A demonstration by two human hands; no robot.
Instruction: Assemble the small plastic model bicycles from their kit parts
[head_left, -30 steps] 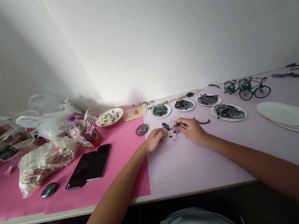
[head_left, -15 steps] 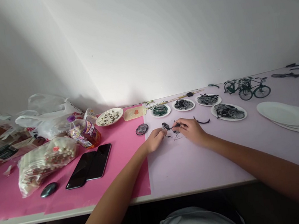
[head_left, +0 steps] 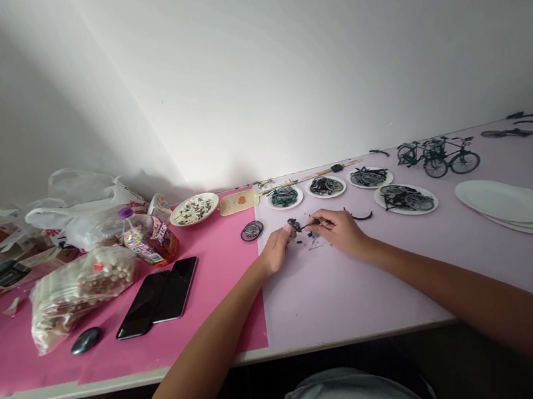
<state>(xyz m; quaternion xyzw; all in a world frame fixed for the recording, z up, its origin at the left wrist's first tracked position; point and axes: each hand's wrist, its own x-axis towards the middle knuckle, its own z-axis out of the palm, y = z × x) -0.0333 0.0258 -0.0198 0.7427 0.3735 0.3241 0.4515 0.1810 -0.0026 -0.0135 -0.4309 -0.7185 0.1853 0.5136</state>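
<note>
Close together over the lilac half of the table, both my hands are closed on a small dark plastic piece (head_left: 297, 225). My left hand (head_left: 275, 252) pinches its left end between thumb and fingers. On the right end my right hand (head_left: 340, 232) has its fingertips pressed together; they hide part of the piece. Small dark scraps (head_left: 314, 240) lie on the table below and between the hands. Left of my left hand rest toy bicycle wheels (head_left: 252, 231), partly overlapping. A thin curved black part (head_left: 363, 216) lies just beyond my right hand.
Along the wall stand plates of parts: green pieces (head_left: 283, 197), black parts with wheels (head_left: 326, 186), and others rightward. Toy bicycles (head_left: 450, 160) stand at the back right, near stacked white plates (head_left: 504, 199). Leftward are two phones (head_left: 174, 291), a drink bottle (head_left: 151, 238) and plastic bags (head_left: 86, 211).
The dark piece shows a little more clearly between my fingers, and my left hand has shifted slightly. Otherwise the hands keep their place; the whole view has moved very slightly.
</note>
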